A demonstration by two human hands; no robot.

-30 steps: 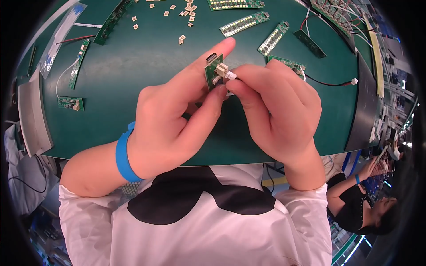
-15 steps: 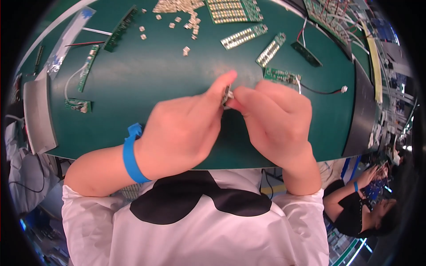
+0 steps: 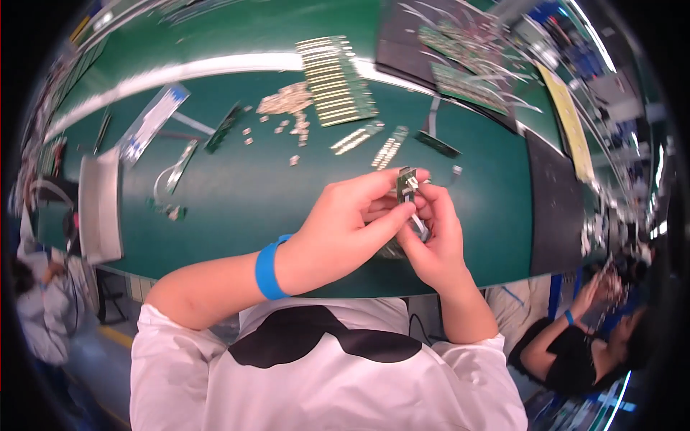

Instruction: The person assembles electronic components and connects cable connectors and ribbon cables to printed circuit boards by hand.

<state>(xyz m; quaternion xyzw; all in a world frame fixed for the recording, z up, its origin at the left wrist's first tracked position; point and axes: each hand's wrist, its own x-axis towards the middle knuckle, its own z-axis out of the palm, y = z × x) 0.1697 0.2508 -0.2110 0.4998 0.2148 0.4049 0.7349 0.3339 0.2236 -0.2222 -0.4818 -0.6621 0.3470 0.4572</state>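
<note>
A small green circuit board [image 3: 404,192] with a white connector stands upright between my hands above the near part of the table. My left hand [image 3: 343,224] pinches it, thumb in front and fingers behind. My right hand [image 3: 444,241] closes round its right side, fingertips by the connector. A short white cable [image 3: 420,227] shows below the board, between the right thumb and fingers; where its ends go is hidden. A blue band [image 3: 269,269] circles my left wrist.
Loose small connectors [image 3: 286,100] lie piled beyond my hands, beside a panel of boards [image 3: 335,80]. Two narrow boards [image 3: 389,148] lie nearer. Wired boards [image 3: 467,79] rest on a black mat at the far right. A grey tray [image 3: 100,205] stands left. A person [image 3: 568,345] sits at right.
The view has tilted up, showing more of the table's far side. My hands have shifted right, and the board, mostly covered by fingers before, now faces me upright.
</note>
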